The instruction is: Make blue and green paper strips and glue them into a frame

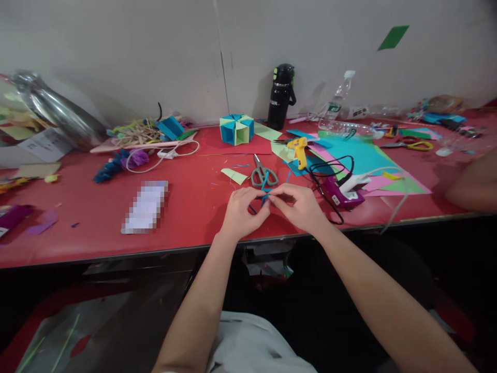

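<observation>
A left hand (245,208) and a right hand (298,206) are pinching thin blue strips (266,188).
In the head view, both hands' fingertips are gripping the strips, over the red table (190,207) near its front edge. Gray scissors (259,166) are lying just behind, and a yellow glue gun (298,152) is resting farther back.

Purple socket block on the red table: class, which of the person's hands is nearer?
Right. The right hand is left of the purple socket block, apart from it; the left hand is farther left.

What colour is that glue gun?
Mostly yellow: the glue gun shows best in the head view.
</observation>
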Available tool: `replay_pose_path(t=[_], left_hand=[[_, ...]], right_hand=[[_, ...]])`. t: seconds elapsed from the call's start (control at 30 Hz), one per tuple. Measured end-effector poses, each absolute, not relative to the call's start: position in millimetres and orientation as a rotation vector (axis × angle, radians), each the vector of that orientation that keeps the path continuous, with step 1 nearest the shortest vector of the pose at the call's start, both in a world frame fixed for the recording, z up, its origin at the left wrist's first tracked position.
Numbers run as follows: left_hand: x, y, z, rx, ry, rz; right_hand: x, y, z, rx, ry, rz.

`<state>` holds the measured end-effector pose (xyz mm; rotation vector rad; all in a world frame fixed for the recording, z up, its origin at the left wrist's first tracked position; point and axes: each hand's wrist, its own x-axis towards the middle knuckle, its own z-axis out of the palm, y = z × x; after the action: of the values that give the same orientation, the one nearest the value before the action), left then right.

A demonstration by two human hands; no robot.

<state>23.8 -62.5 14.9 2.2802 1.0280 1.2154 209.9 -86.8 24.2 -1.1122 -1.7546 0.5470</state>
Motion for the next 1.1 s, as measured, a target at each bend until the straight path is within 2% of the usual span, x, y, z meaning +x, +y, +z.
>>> replay_pose_path(t=[0.83,1.1], left_hand=[[15.2,-59.0,13.6,2.247,0.790,1.237],[14.7,-59.0,15.1,2.352,0.841,1.127]], right_hand=[[224.8,-83.7,34.5,-1.106,-1.929,0.725],[224.5,-82.7,29.2,-1.074,-2.042,0.511]])
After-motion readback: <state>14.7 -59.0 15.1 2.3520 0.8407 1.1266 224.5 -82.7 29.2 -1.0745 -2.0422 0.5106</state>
